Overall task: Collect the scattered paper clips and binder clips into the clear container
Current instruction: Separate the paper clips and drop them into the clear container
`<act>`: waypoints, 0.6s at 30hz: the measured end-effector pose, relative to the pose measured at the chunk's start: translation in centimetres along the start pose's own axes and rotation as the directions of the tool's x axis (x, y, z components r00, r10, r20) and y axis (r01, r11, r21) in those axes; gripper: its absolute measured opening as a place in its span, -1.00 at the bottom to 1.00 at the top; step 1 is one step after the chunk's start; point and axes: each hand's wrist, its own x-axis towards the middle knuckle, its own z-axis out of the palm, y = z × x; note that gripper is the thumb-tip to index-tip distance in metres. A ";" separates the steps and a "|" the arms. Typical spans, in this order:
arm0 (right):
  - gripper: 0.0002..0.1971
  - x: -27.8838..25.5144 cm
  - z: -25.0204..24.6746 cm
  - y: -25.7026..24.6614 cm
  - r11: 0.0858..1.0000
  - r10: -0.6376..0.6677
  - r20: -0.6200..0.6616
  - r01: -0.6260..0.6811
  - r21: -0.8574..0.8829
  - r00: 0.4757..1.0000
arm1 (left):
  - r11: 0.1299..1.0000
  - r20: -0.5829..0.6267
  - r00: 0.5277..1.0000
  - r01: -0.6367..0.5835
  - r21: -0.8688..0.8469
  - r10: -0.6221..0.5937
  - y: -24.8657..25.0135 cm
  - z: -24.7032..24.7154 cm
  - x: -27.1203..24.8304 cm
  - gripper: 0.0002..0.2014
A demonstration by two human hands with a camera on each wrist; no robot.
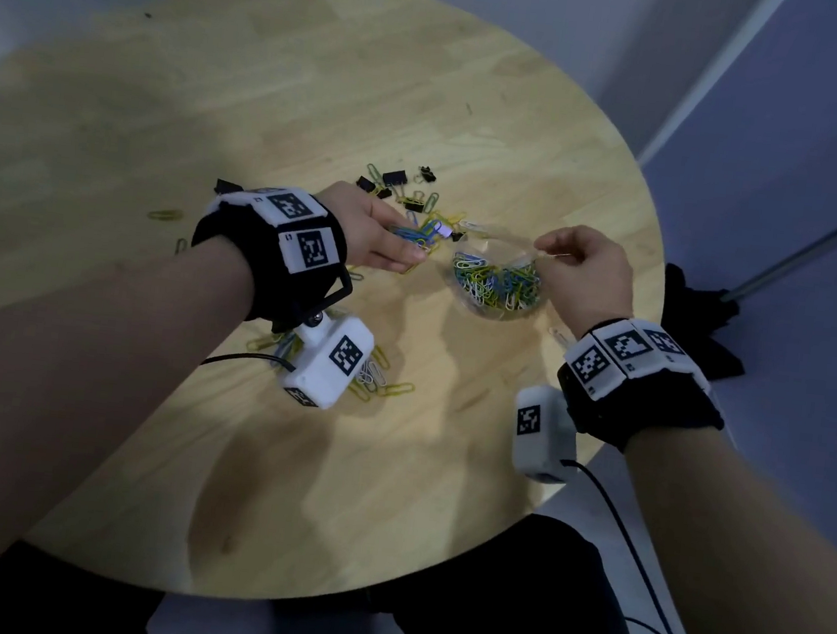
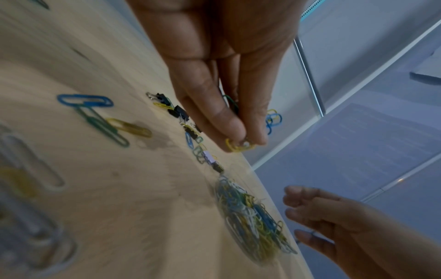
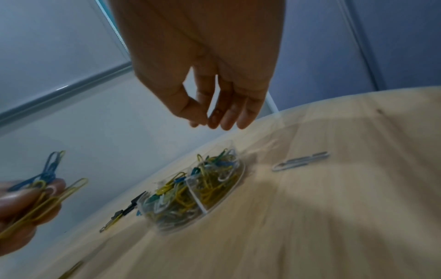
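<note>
The clear container [image 1: 484,314] [image 2: 262,261] [image 3: 167,227] sits on the round wooden table [image 1: 325,100], holding many coloured paper clips. My left hand [image 1: 405,251] [image 2: 241,144] [image 3: 31,200] hovers just left of it. That hand grips a bunch of blue and yellow paper clips [image 1: 423,232] [image 2: 238,146] [image 3: 48,179]. My right hand [image 1: 547,253] [image 3: 205,120] [image 2: 300,207] is above the container's right side. Its thumb and forefinger pinch what looks like the edge of the raised clear lid. Black binder clips [image 1: 394,180] [image 2: 177,111] [image 3: 124,209] lie beyond the container.
More loose paper clips [image 1: 383,385] lie under my left wrist camera, and a yellow clip [image 1: 165,214] lies further left. A white clip [image 3: 300,164] rests right of the container, close to the table's right edge. A black cloth [image 1: 700,315] lies on the floor.
</note>
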 end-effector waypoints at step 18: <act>-0.64 -2.7 0.3 -0.6 0.988 0.046 0.322 0.005 -0.156 0.946 | 0.997 -0.052 0.997 0.052 -0.054 -0.055 -1.0 -2.4 -0.8 -0.84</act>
